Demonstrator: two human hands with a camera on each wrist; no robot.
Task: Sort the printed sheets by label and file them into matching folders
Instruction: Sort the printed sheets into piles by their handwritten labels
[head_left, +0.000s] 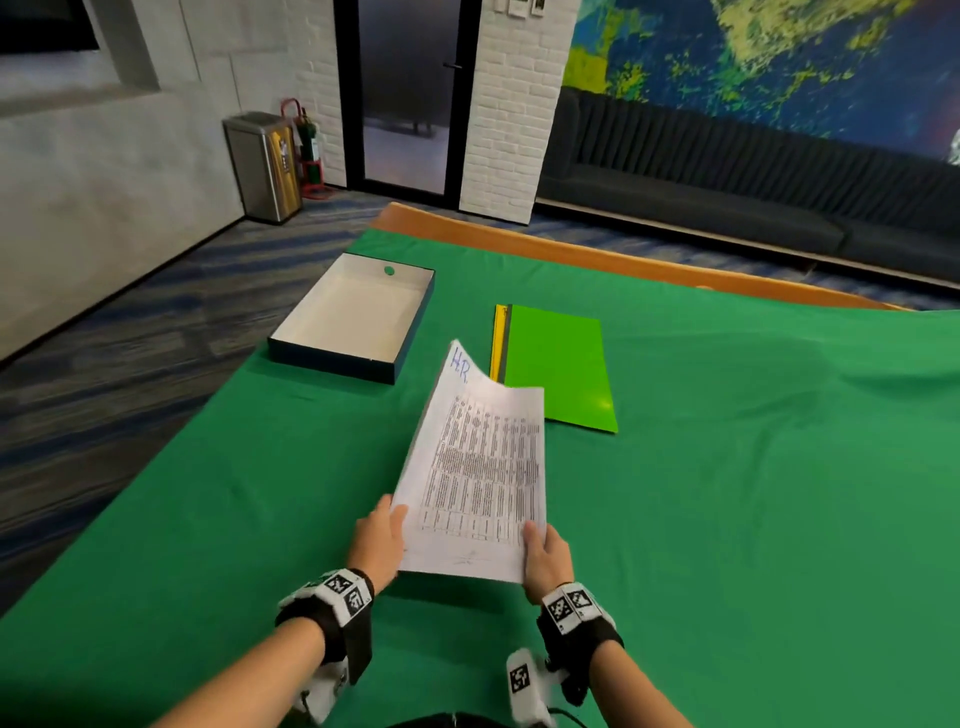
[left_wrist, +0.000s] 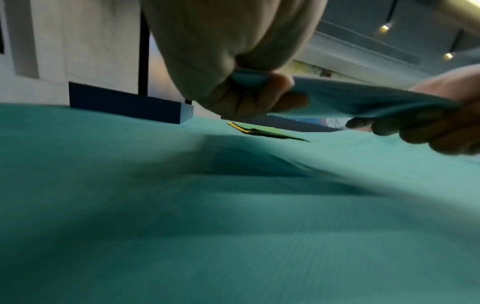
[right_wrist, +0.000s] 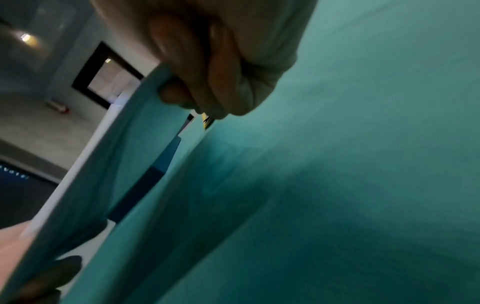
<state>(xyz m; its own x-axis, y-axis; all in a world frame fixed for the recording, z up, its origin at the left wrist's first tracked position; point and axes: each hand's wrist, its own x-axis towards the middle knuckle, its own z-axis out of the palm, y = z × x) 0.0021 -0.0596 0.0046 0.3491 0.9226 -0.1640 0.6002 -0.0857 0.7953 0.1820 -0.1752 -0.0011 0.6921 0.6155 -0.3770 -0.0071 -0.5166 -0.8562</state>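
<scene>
Matt green cloth (head_left: 727, 493), glossy plastic folder (head_left: 561, 364), paper sheets (head_left: 478, 467)

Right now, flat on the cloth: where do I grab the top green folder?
Pinch the green plastic folder at its near right corner, coming from the right. It lies flat on the green tablecloth; the spine side sits stacked on others, and the held printed sheets overhang its near left corner.

Green-clothed table (head_left: 727, 493): open empty box (head_left: 353, 317) far left, stacked folders (head_left: 558, 364) centre.

Office lounge: long bench sofa (head_left: 727, 171) w/ wall mural (head_left: 779, 57), glass door (head_left: 410, 93), carpet (head_left: 130, 332).
</scene>
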